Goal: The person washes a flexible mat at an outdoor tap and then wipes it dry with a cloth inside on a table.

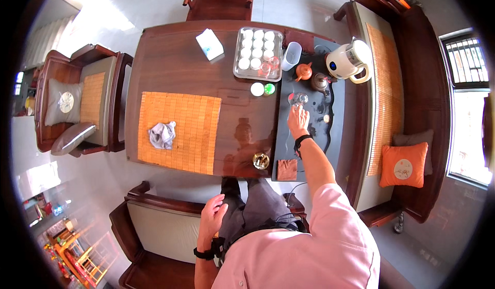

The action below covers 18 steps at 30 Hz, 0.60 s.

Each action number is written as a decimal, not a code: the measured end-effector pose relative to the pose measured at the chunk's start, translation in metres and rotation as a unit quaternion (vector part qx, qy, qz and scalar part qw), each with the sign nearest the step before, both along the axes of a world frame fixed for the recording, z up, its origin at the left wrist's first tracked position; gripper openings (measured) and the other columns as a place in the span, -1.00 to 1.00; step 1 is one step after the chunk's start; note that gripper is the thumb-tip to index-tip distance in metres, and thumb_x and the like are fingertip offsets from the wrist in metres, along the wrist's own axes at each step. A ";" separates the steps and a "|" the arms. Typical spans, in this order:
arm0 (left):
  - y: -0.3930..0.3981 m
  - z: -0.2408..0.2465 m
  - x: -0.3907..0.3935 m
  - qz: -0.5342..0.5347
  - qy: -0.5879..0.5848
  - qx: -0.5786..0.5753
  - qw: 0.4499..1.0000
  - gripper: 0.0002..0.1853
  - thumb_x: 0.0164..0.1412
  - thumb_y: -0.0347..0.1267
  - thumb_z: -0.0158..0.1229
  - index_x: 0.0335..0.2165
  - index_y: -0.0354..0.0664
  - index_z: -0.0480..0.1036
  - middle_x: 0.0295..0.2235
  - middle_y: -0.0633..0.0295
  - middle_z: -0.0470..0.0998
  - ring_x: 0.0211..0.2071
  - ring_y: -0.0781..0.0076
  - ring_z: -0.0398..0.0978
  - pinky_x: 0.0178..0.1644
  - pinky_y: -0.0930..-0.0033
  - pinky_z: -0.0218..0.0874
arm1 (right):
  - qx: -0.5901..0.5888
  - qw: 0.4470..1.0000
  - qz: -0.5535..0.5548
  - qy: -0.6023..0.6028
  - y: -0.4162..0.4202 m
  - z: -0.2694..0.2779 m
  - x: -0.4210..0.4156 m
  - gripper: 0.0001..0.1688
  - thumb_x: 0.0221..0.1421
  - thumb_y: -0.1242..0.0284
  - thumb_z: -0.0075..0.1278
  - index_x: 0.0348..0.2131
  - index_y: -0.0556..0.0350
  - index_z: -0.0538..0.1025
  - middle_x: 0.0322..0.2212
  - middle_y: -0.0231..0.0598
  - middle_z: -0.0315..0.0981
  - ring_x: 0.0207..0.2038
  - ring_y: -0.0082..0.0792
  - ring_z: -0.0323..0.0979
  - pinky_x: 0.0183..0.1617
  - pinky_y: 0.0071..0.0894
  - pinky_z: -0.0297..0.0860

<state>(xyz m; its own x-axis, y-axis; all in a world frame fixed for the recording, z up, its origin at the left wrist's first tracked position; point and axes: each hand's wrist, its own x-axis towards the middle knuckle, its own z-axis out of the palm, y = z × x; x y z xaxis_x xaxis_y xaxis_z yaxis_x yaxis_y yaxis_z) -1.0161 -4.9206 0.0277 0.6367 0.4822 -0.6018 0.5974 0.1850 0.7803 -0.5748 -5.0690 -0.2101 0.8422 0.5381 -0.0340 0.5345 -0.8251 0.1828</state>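
My right hand [298, 119] reaches over the dark tea tray [315, 142]. Its bent fingers grip the near side of a small clear glass vessel [301, 98], and the fingers partly hide the hold. Beyond that vessel sit an orange-brown clay teapot [304, 71] and a dark teapot [320, 81]. A small round pale piece [326, 118] lies on the wet tray to the right of the hand. Low beside my lap, my left hand [212, 213] hangs with nothing in it, fingers a little apart.
A metal tray [239, 67] holds several white cups and red-marked glass cups. A cream electric kettle [348, 61] stands far right. Nearer are an ashtray [261, 160] and a folded brown cloth [287, 169]. A grey rag [162, 135] lies on a bamboo mat [197, 134].
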 end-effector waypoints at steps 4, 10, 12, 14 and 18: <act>-0.007 0.007 -0.006 0.009 0.004 0.004 1.000 -0.58 0.29 -0.40 0.20 0.10 -0.28 0.44 0.02 0.04 0.56 0.03 0.23 0.52 0.10 0.25 0.35 | 0.024 1.000 0.013 -0.015 0.007 0.014 -0.011 -0.71 0.13 0.41 0.00 -0.11 -0.09 0.53 -0.21 -0.20 0.47 -0.21 -0.23 0.55 -0.07 -0.17 0.36; 0.016 0.017 -0.002 -0.038 -0.016 0.025 0.999 -0.58 0.29 -0.34 0.23 0.08 -0.23 0.46 0.01 0.04 0.56 0.00 0.15 0.54 0.06 0.20 0.39 | 0.173 0.980 -0.013 0.099 -0.009 0.031 -0.055 -0.56 0.18 0.47 -0.07 0.06 -0.09 0.45 -0.22 -0.08 0.51 -0.30 0.08 0.55 -0.24 0.04 0.44; 0.029 0.001 -0.013 -0.075 -0.028 0.053 0.995 -0.60 0.28 -0.34 0.22 0.05 -0.22 0.47 -0.02 0.02 0.56 -0.03 0.10 0.55 0.04 0.22 0.40 | 0.188 0.963 -0.041 0.186 0.000 0.052 -0.094 -0.61 0.17 0.51 -0.04 0.00 -0.09 0.46 -0.22 -0.11 0.52 -0.23 0.12 0.53 -0.19 0.06 0.45; 0.048 -0.016 -0.027 -0.118 -0.040 0.066 0.990 -0.61 0.28 -0.33 0.21 0.05 -0.21 0.48 -0.02 0.01 0.55 -0.04 0.08 0.56 0.02 0.24 0.41 | 0.242 0.944 -0.012 0.223 0.002 0.059 -0.135 -0.64 0.16 0.51 -0.01 -0.02 -0.07 0.48 -0.22 -0.07 0.52 -0.18 0.12 0.52 -0.15 0.06 0.46; 0.094 -0.013 -0.028 -0.087 -0.075 0.149 0.982 -0.46 0.23 -0.45 0.25 0.18 -0.14 0.39 0.17 -0.03 0.38 0.10 0.11 0.46 0.05 0.24 0.42 | 0.250 0.905 0.053 0.340 0.007 0.066 -0.213 -0.66 0.11 0.53 0.04 -0.08 0.08 0.54 -0.20 -0.01 0.52 -0.13 0.12 0.51 -0.05 0.03 0.46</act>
